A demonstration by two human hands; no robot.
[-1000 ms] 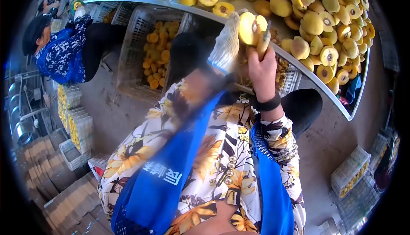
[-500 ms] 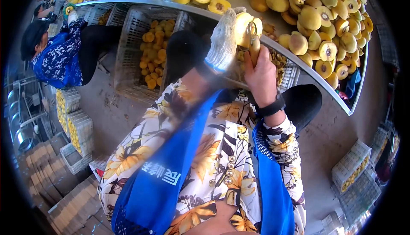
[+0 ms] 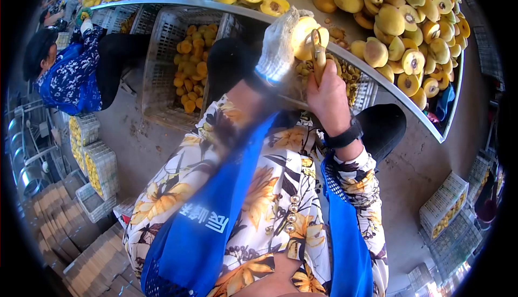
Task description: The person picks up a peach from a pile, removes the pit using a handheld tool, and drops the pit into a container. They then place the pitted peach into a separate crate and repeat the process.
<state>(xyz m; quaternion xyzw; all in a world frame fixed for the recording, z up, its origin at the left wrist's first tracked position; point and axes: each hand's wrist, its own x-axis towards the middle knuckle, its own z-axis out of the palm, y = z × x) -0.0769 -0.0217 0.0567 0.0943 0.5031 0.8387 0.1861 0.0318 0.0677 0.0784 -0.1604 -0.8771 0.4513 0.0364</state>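
My left hand (image 3: pixel 276 49), in a whitish knit glove with a blue cuff edge, is closed around a yellow peach half (image 3: pixel 303 33) just past the table's near edge. My bare right hand (image 3: pixel 328 89) grips a pitting knife (image 3: pixel 319 65) by its tan handle. The knife's looped metal end is up against the peach, on the side facing my right hand; how deep it sits is hard to tell. Below my hands, partly hidden by them, a crate (image 3: pixel 368 94) holds small yellow-brown scraps.
The metal-edged table (image 3: pixel 396 94) bears a heap of halved peaches (image 3: pixel 391 22). Left of my legs, a crate (image 3: pixel 156 70) contains yellow fruit. A co-worker (image 3: pixel 73 76) sits farther left. Stacked crates (image 3: pixel 102 167) and flat cardboard (image 3: pixel 65 210) lie behind; more crates (image 3: pixel 445 205) stand right.
The view has shifted slightly. My right hand and the pitting knife have tilted a little against the peach half. Both hands keep their hold.
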